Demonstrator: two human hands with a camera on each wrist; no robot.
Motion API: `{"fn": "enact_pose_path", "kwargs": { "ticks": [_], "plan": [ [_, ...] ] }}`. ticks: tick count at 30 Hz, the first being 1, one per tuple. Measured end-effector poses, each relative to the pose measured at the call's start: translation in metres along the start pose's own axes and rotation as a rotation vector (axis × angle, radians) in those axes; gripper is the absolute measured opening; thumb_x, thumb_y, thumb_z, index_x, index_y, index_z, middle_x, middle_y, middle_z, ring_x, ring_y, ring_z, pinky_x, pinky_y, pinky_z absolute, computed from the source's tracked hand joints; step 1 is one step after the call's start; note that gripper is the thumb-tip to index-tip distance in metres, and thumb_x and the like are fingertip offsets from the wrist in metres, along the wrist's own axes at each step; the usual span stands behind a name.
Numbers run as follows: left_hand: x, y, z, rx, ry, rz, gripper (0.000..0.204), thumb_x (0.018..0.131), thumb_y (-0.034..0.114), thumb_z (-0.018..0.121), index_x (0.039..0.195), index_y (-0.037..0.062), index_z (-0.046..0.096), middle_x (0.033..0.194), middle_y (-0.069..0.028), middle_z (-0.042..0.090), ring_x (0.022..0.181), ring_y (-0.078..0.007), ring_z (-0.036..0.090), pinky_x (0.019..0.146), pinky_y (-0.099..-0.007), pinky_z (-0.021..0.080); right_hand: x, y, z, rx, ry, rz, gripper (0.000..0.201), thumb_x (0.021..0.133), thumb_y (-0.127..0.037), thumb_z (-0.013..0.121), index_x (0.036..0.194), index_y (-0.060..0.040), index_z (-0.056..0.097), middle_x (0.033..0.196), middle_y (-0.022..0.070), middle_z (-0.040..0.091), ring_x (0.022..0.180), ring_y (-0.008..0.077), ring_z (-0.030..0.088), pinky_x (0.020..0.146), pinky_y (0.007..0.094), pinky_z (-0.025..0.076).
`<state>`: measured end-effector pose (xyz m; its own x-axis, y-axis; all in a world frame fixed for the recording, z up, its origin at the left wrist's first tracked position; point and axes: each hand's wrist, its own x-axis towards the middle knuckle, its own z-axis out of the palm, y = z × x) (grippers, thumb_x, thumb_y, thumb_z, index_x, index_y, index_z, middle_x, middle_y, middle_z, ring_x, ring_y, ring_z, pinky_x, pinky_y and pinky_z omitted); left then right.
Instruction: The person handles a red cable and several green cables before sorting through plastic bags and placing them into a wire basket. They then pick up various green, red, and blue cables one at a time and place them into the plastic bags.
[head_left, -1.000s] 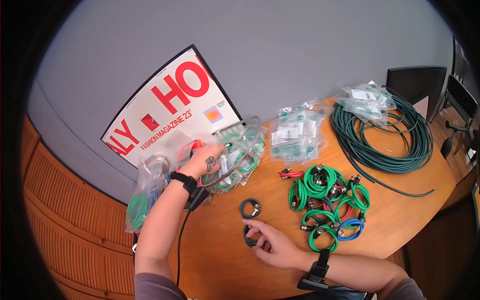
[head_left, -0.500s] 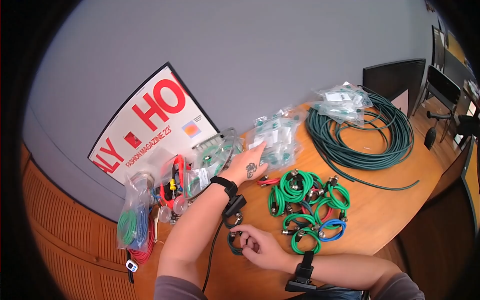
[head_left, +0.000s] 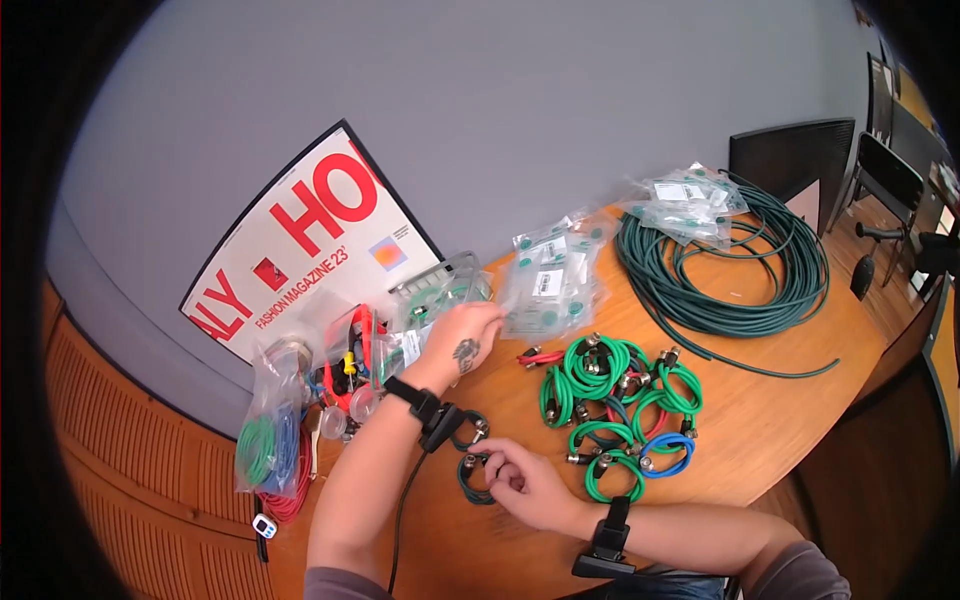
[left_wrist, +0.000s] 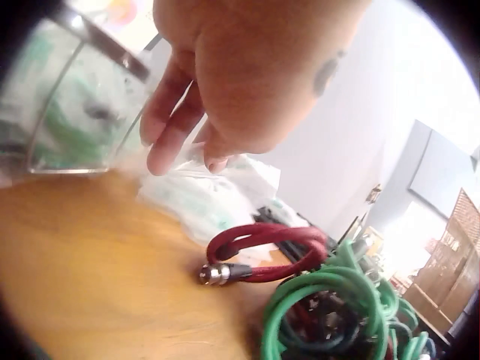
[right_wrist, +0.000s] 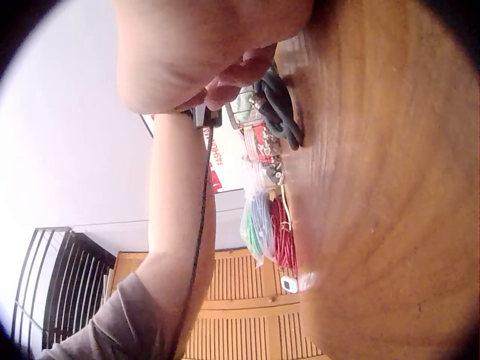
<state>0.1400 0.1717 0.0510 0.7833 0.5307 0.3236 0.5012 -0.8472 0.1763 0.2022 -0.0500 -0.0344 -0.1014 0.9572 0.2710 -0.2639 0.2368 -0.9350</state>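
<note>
My left hand (head_left: 460, 345) is just left of a pile of clear plastic bags (head_left: 565, 305) with white labels. In the left wrist view its fingers bend down and pinch thin clear plastic, blurred against the bags (left_wrist: 191, 201) behind. My right hand (head_left: 535, 488) rests near the table's front, fingers loosely curled, gripping nothing visible. Its fingertips lie right beside two small dark green cable coils (head_left: 474, 492) with metal connectors. Right of the hands is a heap of short coiled cables (head_left: 595, 372), mostly green, with a blue coil (head_left: 668, 470) and a red coil (left_wrist: 266, 232).
A wire basket (head_left: 460, 268) holding bagged green cables stands behind the left hand. Bagged cables (head_left: 262, 455) and a red-handled tool (head_left: 365, 330) lie further left. A big dark green cable coil (head_left: 640, 290) fills the back right. A framed poster (head_left: 310, 230) leans on the wall.
My left hand went from the basket right to the plastic bags, then drew back slightly left; the bags' labels shifted. The right fingers curled a little more. The head view turned right.
</note>
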Motion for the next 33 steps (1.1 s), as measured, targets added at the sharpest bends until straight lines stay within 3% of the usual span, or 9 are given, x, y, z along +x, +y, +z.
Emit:
{"fn": "enact_pose_path", "kwargs": {
  "ticks": [2, 4, 8, 12, 18, 24, 28, 30, 33],
  "plan": [
    [-0.017, 0.018, -0.028, -0.044, 0.093, -0.006, 0.020, 0.083, 0.005, 0.063, 0.102, 0.0022, 0.070, 0.092, -0.0164, 0.070, 0.086, -0.0348, 0.068, 0.076, -0.0377, 0.054, 0.001, 0.007, 0.001, 0.236, 0.033, 0.043, 0.044, 0.087, 0.005, 0.050, 0.129, -0.0070, 0.050, 0.087, 0.0005, 0.055, 0.064, 0.0065, 0.057, 0.057, 0.0215, 0.046],
    [-0.041, 0.040, -0.062, -0.382, 0.091, -0.370, 0.019, 0.084, 0.002, 0.060, 0.100, 0.0023, 0.070, 0.090, -0.0148, 0.070, 0.080, -0.0283, 0.069, 0.068, -0.0345, 0.055, 0.003, 0.003, -0.004, 0.236, 0.002, 0.115, 0.038, 0.093, 0.000, 0.046, 0.131, -0.0068, 0.049, 0.096, 0.0032, 0.056, 0.073, 0.0103, 0.062, 0.060, 0.0222, 0.050],
    [-0.102, 0.053, -0.100, -0.342, 0.127, -0.467, 0.022, 0.082, -0.004, 0.056, 0.100, -0.0005, 0.068, 0.090, -0.0136, 0.070, 0.086, -0.0248, 0.070, 0.069, -0.0318, 0.053, 0.006, 0.005, -0.009, 0.636, -0.035, 0.192, 0.046, 0.104, -0.039, 0.038, 0.133, -0.0041, 0.046, 0.117, 0.0117, 0.058, 0.102, 0.0234, 0.064, 0.081, 0.0331, 0.054],
    [-0.162, 0.081, -0.102, 0.085, 0.182, 0.031, 0.027, 0.074, -0.007, 0.060, 0.098, 0.0017, 0.069, 0.099, -0.0129, 0.069, 0.086, -0.0284, 0.068, 0.072, -0.0348, 0.055, 0.007, 0.002, -0.005, 0.830, -0.076, 0.203, 0.064, 0.103, -0.054, 0.031, 0.144, -0.0056, 0.035, 0.139, 0.0162, 0.045, 0.122, 0.0318, 0.054, 0.099, 0.0453, 0.047],
    [-0.218, 0.098, -0.087, 0.100, 0.060, 0.087, 0.032, 0.068, -0.009, 0.059, 0.096, 0.0035, 0.070, 0.103, -0.0121, 0.069, 0.081, -0.0301, 0.067, 0.072, -0.0351, 0.055, 0.009, 0.011, 0.001, 0.570, 0.117, 0.274, 0.040, 0.101, -0.027, 0.055, 0.135, -0.0068, 0.047, 0.125, 0.0094, 0.059, 0.105, 0.0174, 0.062, 0.088, 0.0342, 0.053],
    [-0.232, 0.076, -0.097, -0.154, 0.286, -0.255, 0.027, 0.075, -0.011, 0.051, 0.091, -0.0002, 0.070, 0.098, -0.0142, 0.070, 0.073, -0.0215, 0.069, 0.068, -0.0314, 0.055, 0.007, 0.010, -0.001, 0.284, 0.093, 0.228, 0.018, 0.093, -0.008, 0.066, 0.110, -0.0023, 0.065, 0.106, 0.0037, 0.069, 0.102, 0.0102, 0.063, 0.086, 0.0260, 0.052],
    [-0.222, 0.038, -0.080, -0.433, 0.356, -0.447, 0.025, 0.084, -0.010, 0.048, 0.094, -0.0018, 0.070, 0.086, -0.0102, 0.069, 0.072, -0.0145, 0.067, 0.066, -0.0258, 0.052, 0.001, 0.008, -0.002, 0.417, -0.342, 0.355, 0.021, 0.089, -0.008, 0.071, 0.109, -0.0032, 0.067, 0.103, 0.0047, 0.071, 0.094, 0.0090, 0.065, 0.083, 0.0247, 0.052],
    [-0.213, 0.028, -0.065, -0.738, 0.190, -0.581, 0.027, 0.087, -0.007, 0.047, 0.100, -0.0005, 0.069, 0.087, -0.0075, 0.069, 0.074, -0.0127, 0.067, 0.066, -0.0251, 0.051, 0.000, 0.003, 0.001, 0.385, -0.593, 0.410, 0.023, 0.088, -0.007, 0.072, 0.110, -0.0014, 0.066, 0.104, 0.0057, 0.071, 0.095, 0.0097, 0.065, 0.084, 0.0251, 0.052],
    [-0.182, 0.035, -0.052, -0.753, 0.033, -0.517, 0.026, 0.090, -0.003, 0.049, 0.108, 0.0001, 0.068, 0.089, -0.0062, 0.069, 0.078, -0.0116, 0.067, 0.068, -0.0245, 0.052, -0.002, 0.004, 0.001, 0.323, -0.596, 0.431, 0.027, 0.088, -0.006, 0.072, 0.112, 0.0011, 0.064, 0.106, 0.0074, 0.070, 0.096, 0.0111, 0.065, 0.085, 0.0257, 0.052]
  ]
}}
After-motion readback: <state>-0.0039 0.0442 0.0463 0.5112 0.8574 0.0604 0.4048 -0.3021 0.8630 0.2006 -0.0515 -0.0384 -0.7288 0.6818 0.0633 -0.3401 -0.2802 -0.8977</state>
